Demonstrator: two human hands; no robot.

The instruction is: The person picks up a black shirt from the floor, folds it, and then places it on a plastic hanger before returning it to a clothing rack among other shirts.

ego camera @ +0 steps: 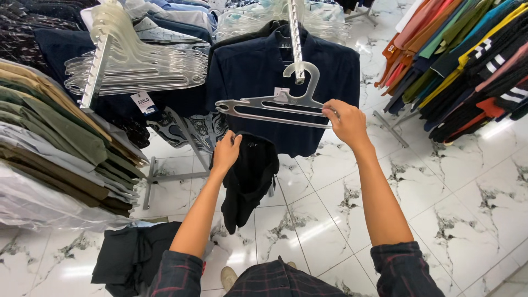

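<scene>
Item 1: clear plastic hanger (275,107), hook up, hung level at the metal rack arm (295,38); its rt end is pinched by the right hand (345,122), fingers closed over the lower bar.

Item 2: black garment (250,179), held up below the hanger's left half; top edge is gripped by the left hand (226,151), fingers curled shut on the cloth. Rest of garment hangs loose twd the floor (451,220).

Item 3: dark navy shirt (258,71), hung on same rack arm, directly behind hanger and both hands.

Item 4: bunch of empty clear hangers (137,66), stacked on a second slanted arm, upper left; a white tag is seen just below it.

Item 5: folded shirts, olive/tan/grey (60,143), piled at left, some in plastic wrap.

Item 6: mixed-colour shirts (467,49) on a rail, upper rt, well apart from the hands.

Item 7: black cloth heap (132,258) on the white marble-look floor, near the left elbow.

Both forearms bare; dark checked sleeves are rolled abv the elbows.
</scene>
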